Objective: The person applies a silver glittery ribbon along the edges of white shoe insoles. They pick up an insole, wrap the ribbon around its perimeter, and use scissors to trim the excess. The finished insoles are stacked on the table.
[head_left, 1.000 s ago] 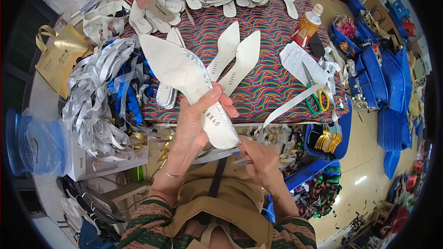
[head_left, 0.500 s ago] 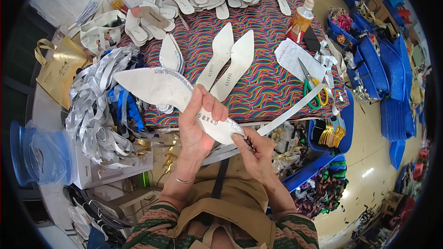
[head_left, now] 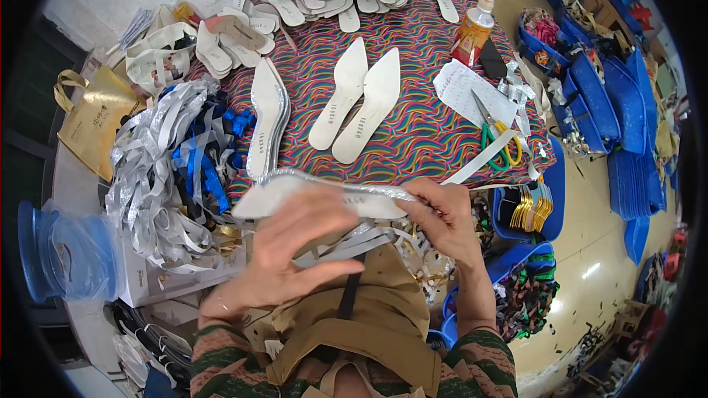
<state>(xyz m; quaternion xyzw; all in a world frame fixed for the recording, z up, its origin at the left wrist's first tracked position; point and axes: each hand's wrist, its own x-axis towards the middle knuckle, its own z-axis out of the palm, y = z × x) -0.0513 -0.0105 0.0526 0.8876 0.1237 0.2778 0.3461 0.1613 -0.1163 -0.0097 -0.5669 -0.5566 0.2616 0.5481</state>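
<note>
So the insole [head_left: 377,206] is held at the near edge of the counter [head_left: 424,144], long axis roughly left-right, pointed toe left, silver edge facing away. The right hand [head_left: 445,215] has its fingers pinched on the rounded heel, probably keeping that edge clear, while the left hand [head_left: 289,254] is blurred in front, fingers stretched, thumb spread, can't tell if it's touching. Beyond, two plain insoles [head_left: 370,107] lie side by side, likely for easy reach, and a white strip [head_left: 478,163] runs to the scissors [head_left: 491,153].

Bright, even indoor light; white glare spots the floor [head_left: 582,281]. Motion smears the left fingers [head_left: 310,214], while fisheye distortion bends edges inside dark, rounded corners.
</note>
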